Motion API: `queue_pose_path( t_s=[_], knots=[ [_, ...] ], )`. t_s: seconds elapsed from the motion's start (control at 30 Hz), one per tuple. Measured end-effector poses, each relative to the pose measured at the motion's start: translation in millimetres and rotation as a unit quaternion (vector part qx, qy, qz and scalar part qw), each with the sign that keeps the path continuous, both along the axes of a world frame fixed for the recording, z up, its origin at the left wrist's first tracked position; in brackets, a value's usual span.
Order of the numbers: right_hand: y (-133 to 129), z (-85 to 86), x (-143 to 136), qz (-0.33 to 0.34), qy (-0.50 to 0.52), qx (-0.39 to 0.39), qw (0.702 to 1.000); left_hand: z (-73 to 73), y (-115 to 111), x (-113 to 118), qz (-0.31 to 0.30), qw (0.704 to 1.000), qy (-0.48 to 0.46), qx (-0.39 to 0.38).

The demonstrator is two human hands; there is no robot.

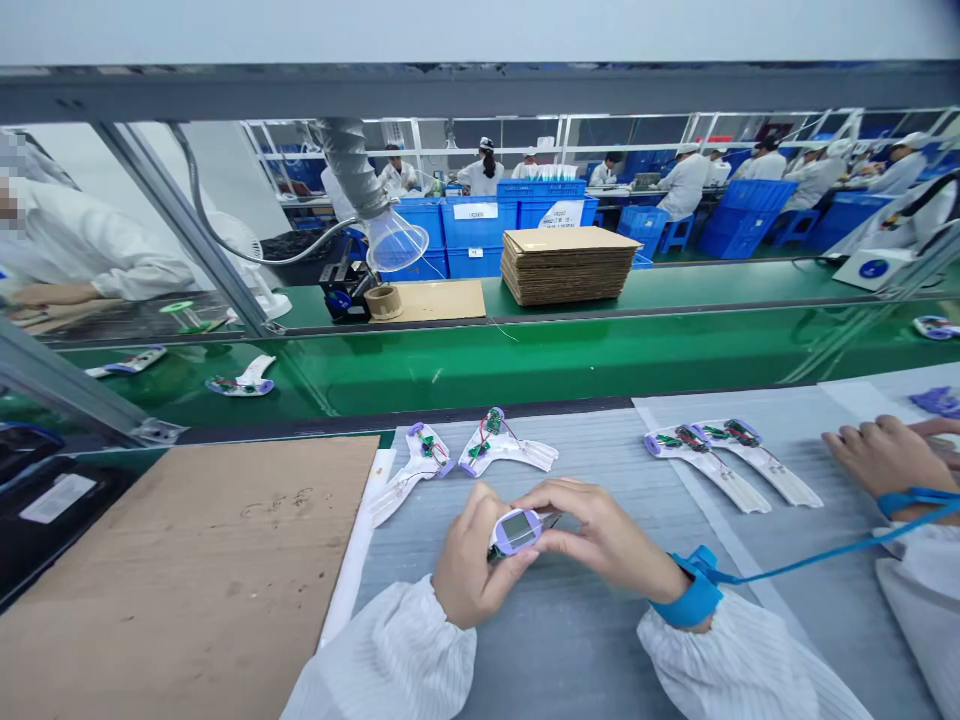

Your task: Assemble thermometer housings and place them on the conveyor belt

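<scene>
**White-and-purple device (517,532) held just above the grey mat (562,640), display facing up**

So the bench has that thin grey mat on it, with a big cardboard sheet (195,560) to the left, a bit scuffed. Four open shells with green boards and wires lie about: a left pair (504,450) just past the hands, and a right pair (709,465) side by side. Beyond the mat there's a shiny green strip (555,355) with more open shells (244,382) at its left end. Behind it: a cardboard stack (570,275), a roll of tape (384,302), a ducted clear hood (397,243) and blue crates (480,220). Way back, a room full of people in white.

Hands: the left hand (469,560) is curled round the device's left side, thumb along the lower edge. The right hand (600,525) comes in from the other side, thumb and forefinger pinching its right end, blue strap (690,597) on that wrist. A co-worker's hand (892,455) is over at far right.
</scene>
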State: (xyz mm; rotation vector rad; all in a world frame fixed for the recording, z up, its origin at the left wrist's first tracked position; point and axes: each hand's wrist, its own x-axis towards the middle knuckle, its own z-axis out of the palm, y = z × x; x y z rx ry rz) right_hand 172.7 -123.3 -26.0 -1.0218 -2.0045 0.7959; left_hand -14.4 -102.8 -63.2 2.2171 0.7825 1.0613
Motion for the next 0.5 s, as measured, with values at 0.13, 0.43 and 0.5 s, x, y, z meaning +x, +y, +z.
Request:
queue_pose_path(
  t_s=[0.13, 0.43, 0.5],
  knots=[
    [-3, -3.8, -6, -0.035, -0.073, 0.056, 0.995, 2.4, -1, 12, 0.045, 0.997, -0.042, -0.049],
    [25, -21.8, 133, -0.513, -0.193, 0.012, 0.836, 35.2, 122, 37, 0.065, 0.974, 0.214, -0.025],
    [26, -17.9, 188, -0.597, -0.194, 0.001, 0.778, 34.9, 148, 39, 0.069, 0.944, 0.321, -0.038]
  ],
)
